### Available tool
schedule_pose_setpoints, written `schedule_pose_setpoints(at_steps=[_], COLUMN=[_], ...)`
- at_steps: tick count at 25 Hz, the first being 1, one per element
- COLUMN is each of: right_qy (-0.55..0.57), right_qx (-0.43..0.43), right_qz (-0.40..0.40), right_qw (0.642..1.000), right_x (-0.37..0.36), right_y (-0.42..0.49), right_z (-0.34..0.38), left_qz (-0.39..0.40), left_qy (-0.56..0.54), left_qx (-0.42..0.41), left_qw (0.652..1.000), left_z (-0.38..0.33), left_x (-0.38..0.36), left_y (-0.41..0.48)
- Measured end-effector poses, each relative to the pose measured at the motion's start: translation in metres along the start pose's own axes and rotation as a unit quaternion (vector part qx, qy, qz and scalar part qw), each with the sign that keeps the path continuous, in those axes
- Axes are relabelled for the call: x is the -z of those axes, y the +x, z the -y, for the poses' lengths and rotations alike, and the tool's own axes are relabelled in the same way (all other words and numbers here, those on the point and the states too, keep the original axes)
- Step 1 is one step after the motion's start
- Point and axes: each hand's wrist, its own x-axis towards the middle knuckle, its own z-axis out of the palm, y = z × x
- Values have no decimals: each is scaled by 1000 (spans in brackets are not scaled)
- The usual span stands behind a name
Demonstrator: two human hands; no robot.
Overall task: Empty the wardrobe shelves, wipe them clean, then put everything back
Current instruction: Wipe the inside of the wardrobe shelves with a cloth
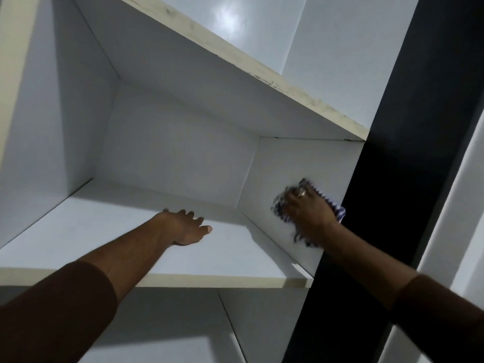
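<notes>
Fingers (pixel 294 197) of right hand (pixel 307 208) spread flat over a striped cloth (pixel 337 209), pressing it against the wardrobe's right side panel (pixel 301 163); the cloth shows past the fingertips, the hand's right edge and the wrist, blurred. Its long axis cannot be told. Left hand (pixel 184 227) rests palm down on the middle shelf (pixel 78 231), fingers lightly curled, holding nothing. Count: three shelf boards visible, one upper shelf (pixel 262 74) above, two hands, one cloth, one ring (pixel 302 193) on a right finger. Brown sleeves on both arms.
</notes>
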Motion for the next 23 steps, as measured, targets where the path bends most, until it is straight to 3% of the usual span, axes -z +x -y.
schedule_pose_setpoints(at_steps=[2,4,8,10,12,15,16,20,23], right_qy=[5,14,61,79,44,112,90,94,63], right_qx=[-92,-113,17,64,0,-170,-183,-110,29], right_qz=[-49,-40,8,28,17,56,24,85,36], right_qw=[995,993,998,994,999,977,979,986,997], right_x=[0,-6,-37,-28,-7,16,19,-6,-45], right_y=[27,37,14,16,44,76,79,72,69], right_z=[-56,-57,58,67,21,-59,-63,12,71], left_qz=[11,7,10,3,2,-1,-1,-1,-2], left_qy=[-37,-53,-67,-62,-61,-66,-68,-73,-75], left_qx=[11,18,13,14,9,8,10,2,7], left_qw=[999,998,998,998,998,998,998,997,997], left_z=[3,7,9,9,10,10,11,12,11], left_x=[-8,-11,-14,-13,-12,-15,-15,-15,-12], left_y=[10,15,17,16,16,17,17,14,12])
